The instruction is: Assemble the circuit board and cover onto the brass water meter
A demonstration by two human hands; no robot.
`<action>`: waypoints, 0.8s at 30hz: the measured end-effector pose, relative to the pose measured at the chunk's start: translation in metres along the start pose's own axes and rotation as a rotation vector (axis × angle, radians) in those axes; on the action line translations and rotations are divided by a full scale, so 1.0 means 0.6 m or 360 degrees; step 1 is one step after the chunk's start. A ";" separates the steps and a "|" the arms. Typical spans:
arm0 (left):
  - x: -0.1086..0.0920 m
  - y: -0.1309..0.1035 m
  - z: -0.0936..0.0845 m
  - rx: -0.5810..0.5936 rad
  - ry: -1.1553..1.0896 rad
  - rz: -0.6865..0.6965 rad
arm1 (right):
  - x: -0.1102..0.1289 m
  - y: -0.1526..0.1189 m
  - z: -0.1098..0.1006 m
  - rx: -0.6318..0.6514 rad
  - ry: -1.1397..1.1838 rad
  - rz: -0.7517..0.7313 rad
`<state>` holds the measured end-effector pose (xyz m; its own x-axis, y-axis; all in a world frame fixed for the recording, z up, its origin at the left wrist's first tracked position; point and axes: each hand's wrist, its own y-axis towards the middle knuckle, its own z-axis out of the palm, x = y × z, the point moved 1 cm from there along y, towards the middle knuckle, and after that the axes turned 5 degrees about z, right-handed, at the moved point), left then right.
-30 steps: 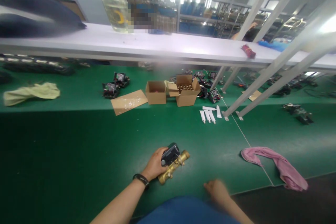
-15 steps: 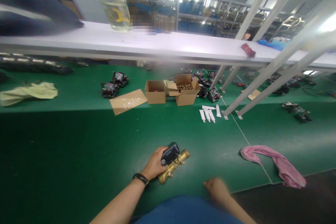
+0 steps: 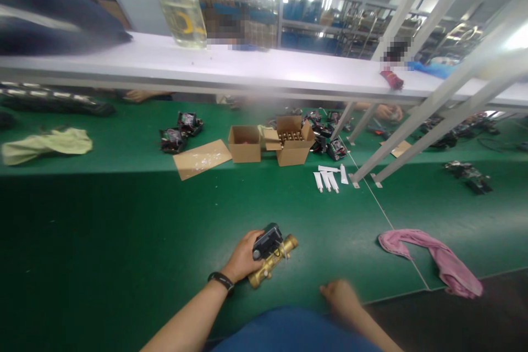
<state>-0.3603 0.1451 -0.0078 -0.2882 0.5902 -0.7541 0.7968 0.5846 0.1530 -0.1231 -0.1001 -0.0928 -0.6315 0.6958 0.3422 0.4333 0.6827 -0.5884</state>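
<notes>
On the green bench, my left hand (image 3: 246,257) is closed around a water meter, a black plastic housing (image 3: 268,241) beside a brass pipe body (image 3: 270,265). The meter lies slantwise, its far end toward the right, and a thin pale wire shows between housing and pipe. My palm and part of the grip are hidden from above. To the right, near the front edge of the bench, my right hand (image 3: 341,298) is curled, apart from the meter. It looks blurred, and whatever its fingers may hold cannot be seen.
Several white tubes (image 3: 329,180) lie near an open carton of small brass-coloured parts (image 3: 293,155). Another carton (image 3: 245,153) and a cardboard sheet (image 3: 202,160) stand left of it. A pink cloth (image 3: 443,261) is at right. Metal posts (image 3: 396,132) support a white shelf (image 3: 264,69).
My two hands and the water meter stay practically where they were. Other people's hands have come into view beneath the shelf, at the back left and back right.
</notes>
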 end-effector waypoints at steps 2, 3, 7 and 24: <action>0.002 -0.001 0.001 -0.0007 -0.0003 -0.0004 | -0.002 0.001 0.001 0.0002 0.0019 0.0011; 0.002 -0.001 0.002 -0.0008 -0.0003 -0.0007 | -0.001 0.001 0.001 0.0012 0.0021 0.0026; 0.004 -0.002 0.002 -0.0009 0.0010 -0.0018 | 0.006 -0.003 -0.005 0.0052 -0.0014 0.0045; 0.100 -0.208 0.064 -0.0390 0.0771 -0.0519 | 0.011 -0.009 -0.006 -0.0016 -0.0035 0.0038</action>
<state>-0.4565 0.0862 -0.0963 -0.7492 0.5118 -0.4205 0.4994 0.8535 0.1491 -0.1271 -0.0982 -0.0846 -0.6349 0.7069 0.3117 0.4550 0.6682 -0.5887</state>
